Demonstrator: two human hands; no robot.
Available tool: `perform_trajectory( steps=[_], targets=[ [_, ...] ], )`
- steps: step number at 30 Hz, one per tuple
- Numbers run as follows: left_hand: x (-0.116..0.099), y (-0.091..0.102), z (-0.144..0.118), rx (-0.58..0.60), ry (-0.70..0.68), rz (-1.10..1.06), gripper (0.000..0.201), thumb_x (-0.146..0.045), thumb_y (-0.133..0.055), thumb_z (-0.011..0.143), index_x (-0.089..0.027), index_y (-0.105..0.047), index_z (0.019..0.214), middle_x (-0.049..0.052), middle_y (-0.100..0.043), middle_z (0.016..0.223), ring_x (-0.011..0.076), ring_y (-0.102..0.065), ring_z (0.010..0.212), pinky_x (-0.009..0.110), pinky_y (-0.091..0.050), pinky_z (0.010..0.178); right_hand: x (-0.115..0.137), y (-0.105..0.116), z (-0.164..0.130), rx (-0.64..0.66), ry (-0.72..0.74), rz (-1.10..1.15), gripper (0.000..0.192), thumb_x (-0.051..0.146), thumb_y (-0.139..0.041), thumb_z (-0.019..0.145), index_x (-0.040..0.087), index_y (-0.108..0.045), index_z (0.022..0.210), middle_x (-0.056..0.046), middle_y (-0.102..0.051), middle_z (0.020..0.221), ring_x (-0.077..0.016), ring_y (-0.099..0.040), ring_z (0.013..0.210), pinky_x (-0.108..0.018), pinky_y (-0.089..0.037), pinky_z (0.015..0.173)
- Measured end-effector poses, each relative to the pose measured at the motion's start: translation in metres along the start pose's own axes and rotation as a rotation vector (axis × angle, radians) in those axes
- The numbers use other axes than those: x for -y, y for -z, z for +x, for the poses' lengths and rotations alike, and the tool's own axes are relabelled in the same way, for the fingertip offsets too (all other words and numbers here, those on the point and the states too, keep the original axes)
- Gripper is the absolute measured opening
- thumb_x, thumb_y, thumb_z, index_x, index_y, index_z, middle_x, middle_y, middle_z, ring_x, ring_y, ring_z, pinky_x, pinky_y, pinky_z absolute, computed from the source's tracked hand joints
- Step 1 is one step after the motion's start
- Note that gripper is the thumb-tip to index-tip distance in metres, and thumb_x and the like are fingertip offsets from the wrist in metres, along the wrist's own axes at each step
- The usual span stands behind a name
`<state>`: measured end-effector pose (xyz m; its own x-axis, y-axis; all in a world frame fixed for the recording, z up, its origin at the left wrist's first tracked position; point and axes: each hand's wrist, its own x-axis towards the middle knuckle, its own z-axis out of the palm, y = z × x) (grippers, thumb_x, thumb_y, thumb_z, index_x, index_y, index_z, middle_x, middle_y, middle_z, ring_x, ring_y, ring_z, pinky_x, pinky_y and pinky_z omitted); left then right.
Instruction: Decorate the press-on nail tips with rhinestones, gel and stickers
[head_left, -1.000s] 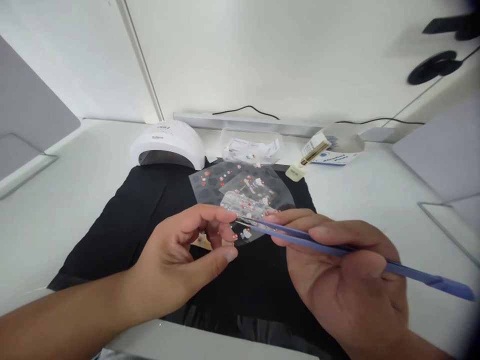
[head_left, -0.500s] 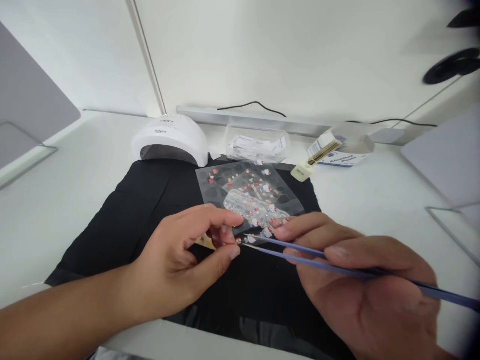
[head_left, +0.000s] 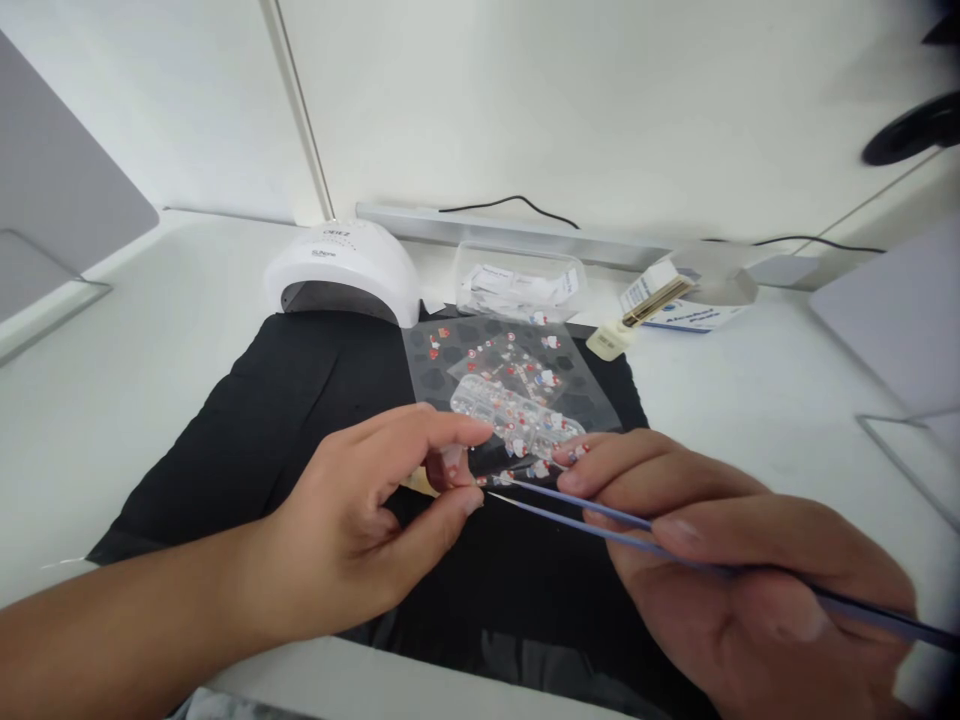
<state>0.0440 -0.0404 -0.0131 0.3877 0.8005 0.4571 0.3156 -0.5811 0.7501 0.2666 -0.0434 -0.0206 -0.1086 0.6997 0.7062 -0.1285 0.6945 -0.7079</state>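
Note:
My left hand [head_left: 390, 500] is curled at the lower edge of a clear sticker sheet [head_left: 435, 375] with red and white stickers, holding it with fingers partly hidden behind it. In my right hand [head_left: 735, 560] is a pair of blue tweezers [head_left: 592, 520], its two tips slightly apart near my left thumb and the sheet's lower edge. My right fingertips are close to the sheet's right corner; whether they press on it I cannot tell. Beyond or under the sheet, a clear compartment case [head_left: 517, 415] shows through.
A black mat [head_left: 217, 440] covers the white table [head_left: 750, 400]. Behind it stand a white nail lamp [head_left: 345, 255], a clear plastic box [head_left: 517, 280] with paper packets, a small pale bottle with a gold cap [head_left: 609, 340], and an open alcohol pads box [head_left: 690, 310].
My right hand and the tweezers have shifted slightly right and down. The sheet has moved slightly right in view. My left hand has hardly moved.

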Motion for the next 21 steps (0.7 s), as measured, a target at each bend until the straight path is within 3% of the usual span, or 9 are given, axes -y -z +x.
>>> perform_trajectory(
  steps=[6,21],
  targets=[
    [0.0003,0.0009,0.0006,0.001,-0.033,0.054,0.035,-0.012,-0.065,0.087,-0.02,-0.06,0.121,0.001,-0.066,0.088,0.0105,-0.063,0.076,0.021,-0.056,0.073,-0.0007,0.0026,0.0047,0.053,0.051,-0.01,0.022,0.026,-0.058,0.093,0.019,-0.077,0.101,-0.006,-0.073,0.075,-0.0231,-0.07,0.074,-0.045,-0.059,0.074],
    [-0.0034,0.0002,0.0051,-0.025,-0.037,0.05,0.032,-0.012,-0.064,0.087,-0.022,-0.062,0.117,0.002,-0.066,0.083,0.0112,-0.064,0.072,0.022,-0.059,0.069,-0.0035,0.0085,-0.0039,0.106,-0.019,-0.043,0.024,0.03,-0.053,0.095,0.024,-0.074,0.105,-0.007,-0.073,0.078,-0.0258,-0.069,0.079,-0.052,-0.057,0.082]
  ],
)
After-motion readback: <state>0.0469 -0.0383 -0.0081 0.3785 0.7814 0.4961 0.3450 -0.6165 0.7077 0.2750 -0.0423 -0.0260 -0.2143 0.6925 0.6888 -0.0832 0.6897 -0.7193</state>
